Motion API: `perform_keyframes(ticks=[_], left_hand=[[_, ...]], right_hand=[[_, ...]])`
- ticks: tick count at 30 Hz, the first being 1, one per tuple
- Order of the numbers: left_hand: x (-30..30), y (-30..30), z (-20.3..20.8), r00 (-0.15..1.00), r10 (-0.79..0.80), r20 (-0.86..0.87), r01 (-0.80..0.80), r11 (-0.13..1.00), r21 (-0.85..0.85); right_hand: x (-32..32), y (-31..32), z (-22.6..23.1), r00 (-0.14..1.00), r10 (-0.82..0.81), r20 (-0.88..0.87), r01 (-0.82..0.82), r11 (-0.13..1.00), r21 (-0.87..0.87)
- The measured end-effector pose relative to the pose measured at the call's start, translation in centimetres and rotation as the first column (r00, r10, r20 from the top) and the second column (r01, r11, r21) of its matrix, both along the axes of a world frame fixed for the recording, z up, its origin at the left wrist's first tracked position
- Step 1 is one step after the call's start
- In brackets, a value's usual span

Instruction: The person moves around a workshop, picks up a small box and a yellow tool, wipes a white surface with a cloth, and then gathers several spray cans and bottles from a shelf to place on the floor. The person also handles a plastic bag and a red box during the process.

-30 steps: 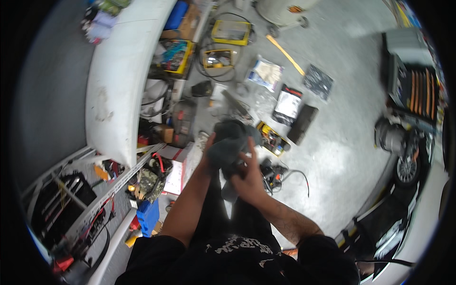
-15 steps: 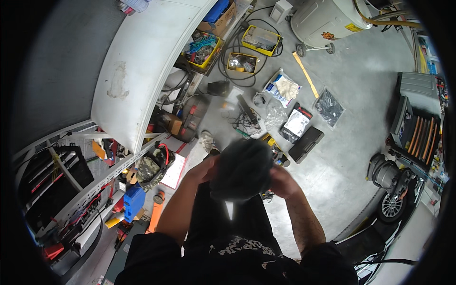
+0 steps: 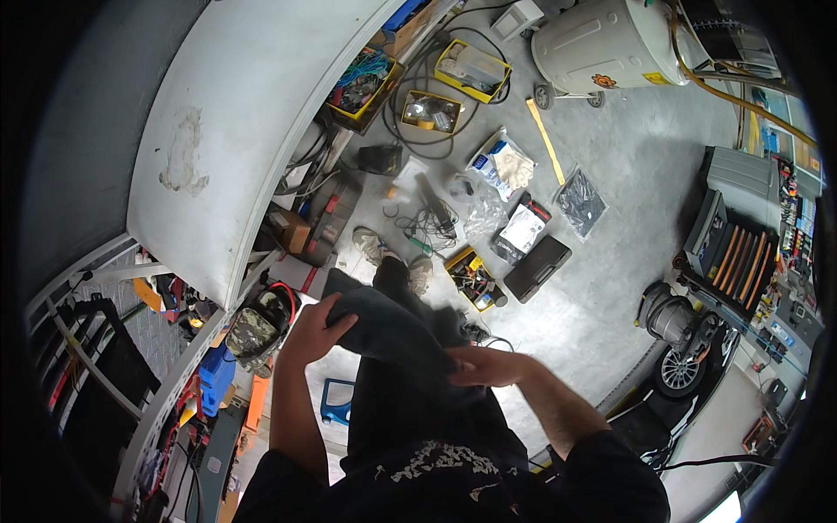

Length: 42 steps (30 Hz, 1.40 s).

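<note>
Note dark grey fabric piece (image 3: pixel 384 324) stretched aslant between both hands, raised over black trousers (image 3: pixel 375 418), with left end farther from black shirt (image 3: pixel 418 501) than right end. Grip left end with left hand (image 3: pixel 309 333), with thumb laid across upper face; cannot make out placement of all left fingertips. Pinch right end with right hand (image 3: pixel 490 366), with fingers closed on fabric and thumb along near edge. See blurred dark patch (image 3: pixel 449 327) just beyond fabric; cannot tell whether part of same piece.

See pale shoes (image 3: pixel 369 246) beyond fabric, on grey concrete floor (image 3: pixel 645 131). Find tool-filled yellow tray (image 3: pixel 462 288) just right of shoes, with closed black case (image 3: pixel 538 268) beside. Record farther out: black packet with white label (image 3: pixel 521 228), pale gloves (image 3: pixel 514 164) on white-and-blue bag (image 3: pixel 486 167), clear bag with dark contents (image 3: pixel 581 205), long yellow strip (image 3: pixel 545 139), tangled black cables (image 3: pixel 432 228). Log two yellow bins (image 3: pixel 465 90) near wheeled off-white drum (image 3: pixel 602 44).

At left, note white curved panel (image 3: pixel 244 113), camouflage bag (image 3: pixel 255 337) and blue-framed item (image 3: pixel 331 411). At right, see grey tool cabinet (image 3: pixel 741 179), canister vacuum (image 3: pixel 670 315) and spoked wheel (image 3: pixel 682 368).
</note>
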<state>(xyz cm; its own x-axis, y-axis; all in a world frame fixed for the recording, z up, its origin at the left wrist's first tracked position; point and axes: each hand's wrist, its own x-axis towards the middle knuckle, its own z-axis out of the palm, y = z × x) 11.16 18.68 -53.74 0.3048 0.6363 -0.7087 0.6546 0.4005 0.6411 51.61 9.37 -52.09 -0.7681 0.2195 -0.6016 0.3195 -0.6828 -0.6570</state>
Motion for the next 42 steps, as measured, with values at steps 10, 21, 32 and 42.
perform_keyframes(ticks=[10, 21, 32, 42], left_hand=[[1.8, 14.6, 3.0, 0.970, 0.147, 0.193, -0.171, 0.978, 0.117], [-8.2, 20.6, -0.9, 0.769, 0.609, 0.196, -0.607, 0.596, 0.526], [3.2, 27.0, -4.8, 0.766, 0.436, 0.473, -0.476, 0.879, -0.039], [5.3, 25.4, -3.1, 0.671, 0.524, 0.524, -0.409, 0.851, -0.328]], right_hand=[[-14.0, 4.8, -4.8, 0.789, -0.529, -0.313, 0.321, 0.788, -0.525], [-9.8, 29.2, -6.5, 0.875, -0.478, 0.077, 0.472, 0.877, 0.087], [-4.0, 69.8, -4.6, 0.735, -0.677, 0.024, 0.157, 0.204, 0.966], [-7.1, 87.3, -17.2, 0.758, -0.469, 0.454, -0.541, -0.064, 0.838]])
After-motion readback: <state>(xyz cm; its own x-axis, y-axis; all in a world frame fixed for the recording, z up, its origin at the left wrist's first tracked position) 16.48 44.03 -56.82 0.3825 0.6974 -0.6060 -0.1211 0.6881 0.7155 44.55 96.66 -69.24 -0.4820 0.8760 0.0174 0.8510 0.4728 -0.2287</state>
